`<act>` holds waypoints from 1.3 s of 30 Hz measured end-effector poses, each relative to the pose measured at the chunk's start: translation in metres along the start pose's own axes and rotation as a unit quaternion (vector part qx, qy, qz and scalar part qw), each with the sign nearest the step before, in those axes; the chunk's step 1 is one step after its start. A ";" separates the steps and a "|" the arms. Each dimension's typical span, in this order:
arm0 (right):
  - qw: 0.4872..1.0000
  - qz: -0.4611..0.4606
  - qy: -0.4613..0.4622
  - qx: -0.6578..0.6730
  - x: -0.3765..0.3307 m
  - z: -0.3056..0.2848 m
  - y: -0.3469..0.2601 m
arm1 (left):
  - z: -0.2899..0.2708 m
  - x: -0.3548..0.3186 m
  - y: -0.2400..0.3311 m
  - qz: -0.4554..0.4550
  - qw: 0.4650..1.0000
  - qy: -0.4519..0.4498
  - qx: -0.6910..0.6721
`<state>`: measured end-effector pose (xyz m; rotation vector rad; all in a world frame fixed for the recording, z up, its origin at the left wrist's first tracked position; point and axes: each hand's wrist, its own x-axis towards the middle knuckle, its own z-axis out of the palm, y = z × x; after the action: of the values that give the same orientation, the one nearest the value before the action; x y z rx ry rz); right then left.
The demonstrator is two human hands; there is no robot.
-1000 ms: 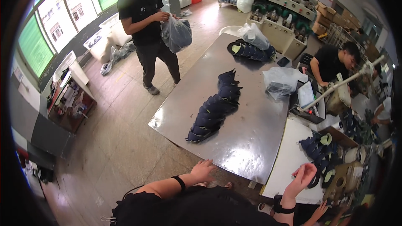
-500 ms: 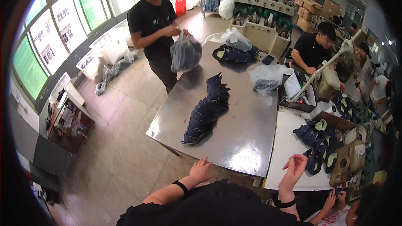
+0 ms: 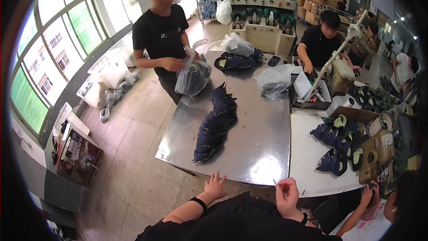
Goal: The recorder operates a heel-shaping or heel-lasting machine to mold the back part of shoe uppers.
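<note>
My left hand rests at the near edge of the metal-topped table, fingers spread, holding nothing. Past the front right part of that edge, my right hand is closed, with a small, thin, pale stick-like thing poking up from its fingers; its kind I cannot make out. A long row of overlapping navy shoe uppers with light green linings lies on the table, ahead of my left hand and touching neither hand. Black bands circle both wrists.
Across the table at the left, a person in black handles a clear plastic bag of dark pieces. More uppers and a bag lie farther back. On the right, a white side table carries uppers beside a sewing machine. Other people sit nearby.
My right hand has come down and left to the table's front edge, with a thin pale thing now showing in it. The other person's bag has dropped lower, to the table's edge.
</note>
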<state>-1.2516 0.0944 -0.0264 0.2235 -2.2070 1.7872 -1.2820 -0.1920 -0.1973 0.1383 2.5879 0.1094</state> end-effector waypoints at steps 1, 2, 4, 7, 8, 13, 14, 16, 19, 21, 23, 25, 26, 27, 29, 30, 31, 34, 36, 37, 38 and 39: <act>1.000 -0.007 -0.003 -0.021 0.000 0.000 -0.002 | 0.000 0.000 0.000 0.001 1.000 -0.013 0.017; 0.999 -0.014 -0.007 -0.042 0.000 0.001 -0.004 | -0.001 0.000 0.000 0.002 1.000 -0.008 0.011; 0.997 -0.040 -0.016 -0.056 0.000 0.003 -0.008 | -0.001 0.001 0.000 0.001 1.000 -0.020 0.018; 0.994 -0.072 -0.029 -0.076 0.000 0.006 -0.009 | -0.002 0.002 0.000 0.002 0.999 -0.028 0.019; 0.993 -0.078 -0.031 -0.083 0.000 0.006 -0.009 | -0.003 0.003 0.000 0.000 0.999 -0.027 0.018; 0.993 -0.079 -0.029 -0.081 0.002 0.007 -0.009 | -0.008 0.005 0.000 0.003 0.999 -0.039 0.022; 0.993 -0.080 -0.030 -0.079 0.002 0.008 -0.010 | -0.009 0.005 0.000 0.005 0.999 -0.039 0.024; 0.994 -0.077 -0.028 -0.078 0.002 0.008 -0.011 | -0.010 0.006 0.000 0.009 0.999 -0.050 0.021; 0.994 -0.071 -0.023 -0.077 0.002 0.007 -0.011 | -0.011 0.008 0.000 0.010 0.998 -0.052 0.021; 0.995 -0.069 -0.018 -0.077 0.002 0.006 -0.011 | -0.011 0.009 0.000 0.012 0.998 -0.054 0.024; 0.994 -0.074 -0.020 -0.079 0.001 0.005 -0.011 | -0.009 0.010 0.000 0.014 0.998 -0.056 0.026; 0.994 -0.068 -0.019 -0.079 0.001 0.004 -0.010 | -0.008 0.011 0.000 0.005 0.998 -0.063 0.029; 0.995 -0.062 -0.019 -0.077 0.000 0.004 -0.010 | -0.007 0.011 0.000 0.003 0.998 -0.060 0.029; 0.995 -0.061 -0.018 -0.077 0.000 0.003 -0.010 | -0.007 0.012 0.000 0.004 0.998 -0.059 0.033; 0.995 -0.061 -0.013 -0.073 -0.001 0.002 -0.009 | -0.007 0.012 0.000 0.006 0.998 -0.058 0.037; 0.995 -0.061 -0.012 -0.074 -0.001 0.002 -0.009 | -0.007 0.012 0.000 0.006 0.998 -0.058 0.038; 0.995 -0.065 -0.011 -0.075 -0.001 0.001 -0.008 | -0.008 0.012 0.000 0.009 0.997 -0.063 0.037; 0.995 -0.070 -0.009 -0.077 -0.001 -0.001 -0.008 | -0.011 0.011 0.001 0.012 0.996 -0.069 0.050; 0.994 -0.072 -0.007 -0.075 -0.002 -0.002 -0.009 | -0.014 0.011 0.002 0.012 0.996 -0.070 0.055; 0.994 -0.071 -0.005 -0.079 -0.002 -0.003 -0.009 | -0.015 0.011 0.003 0.011 0.996 -0.071 0.060; 0.994 -0.070 -0.003 -0.082 -0.002 -0.003 -0.009 | -0.017 0.010 0.004 0.011 0.996 -0.071 0.059; 0.994 -0.069 -0.004 -0.082 -0.002 -0.004 -0.009 | -0.018 0.011 0.004 0.009 0.995 -0.076 0.063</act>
<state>-1.2466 0.0959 -0.0183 0.3403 -2.2702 1.5268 -1.3003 -0.1874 -0.1870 0.2068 2.4418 -0.0556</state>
